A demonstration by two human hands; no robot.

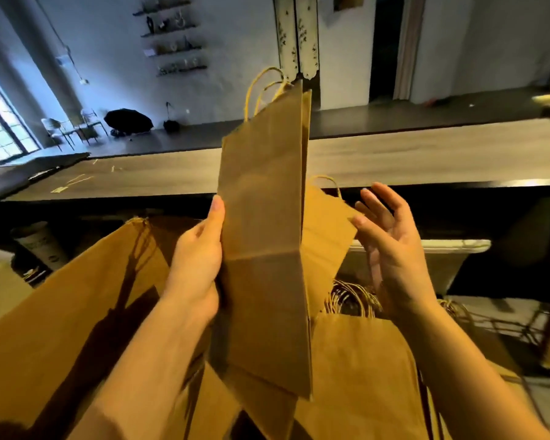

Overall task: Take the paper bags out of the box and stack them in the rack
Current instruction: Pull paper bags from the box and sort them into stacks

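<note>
My left hand (pixel 197 265) grips a flat brown paper bag (pixel 264 223) by its left edge and holds it upright, twisted handles at the top. To the right of the bag, my right hand (pixel 391 249) is raised with fingers spread and relaxed, holding nothing. Behind the held bag, a second brown bag (pixel 327 236) leans tilted. More folded brown bags (pixel 359 369) lie below, their twisted handles bunched under my right hand. A large cardboard flap of the box (pixel 67 300) slopes across the lower left. A dark wire rack (pixel 515 325) shows at the lower right.
A long wooden counter (pixel 426 154) runs across in front of me, with a dark ledge under it. A paper cup stack (pixel 42 246) stands at the left. A white tub rim (pixel 451 246) sits behind my right hand.
</note>
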